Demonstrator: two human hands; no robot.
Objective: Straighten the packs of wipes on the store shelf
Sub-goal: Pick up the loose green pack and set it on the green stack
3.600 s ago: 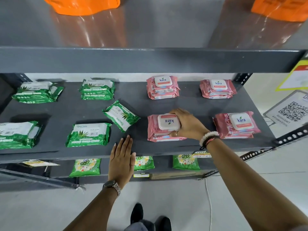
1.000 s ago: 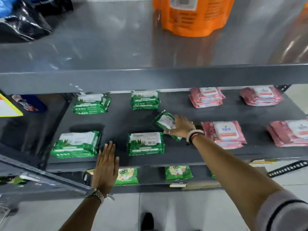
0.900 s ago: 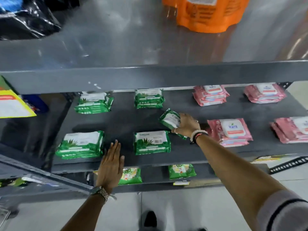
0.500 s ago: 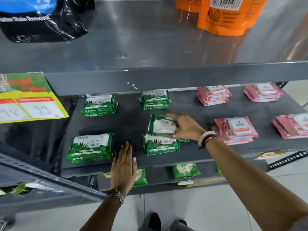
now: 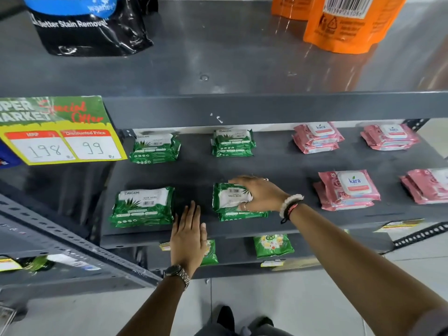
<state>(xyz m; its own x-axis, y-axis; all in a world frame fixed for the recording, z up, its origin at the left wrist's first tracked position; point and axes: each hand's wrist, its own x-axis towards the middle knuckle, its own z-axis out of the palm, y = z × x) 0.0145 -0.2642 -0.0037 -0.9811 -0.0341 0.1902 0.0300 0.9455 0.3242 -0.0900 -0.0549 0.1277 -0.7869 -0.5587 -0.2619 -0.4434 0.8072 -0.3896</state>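
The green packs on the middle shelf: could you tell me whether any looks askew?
Only the top pack under the right hand: it sits slightly offset on the pack below.

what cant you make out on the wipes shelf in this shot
Head view, the only one:
- Front green stack: the right hand covers its right part; its label is not fully readable.
- Far-right pink stack: cut off by the right frame edge.
- Lower-shelf green pack: mostly hidden behind the left hand.
- Back-row green packs: small print too fine to read.
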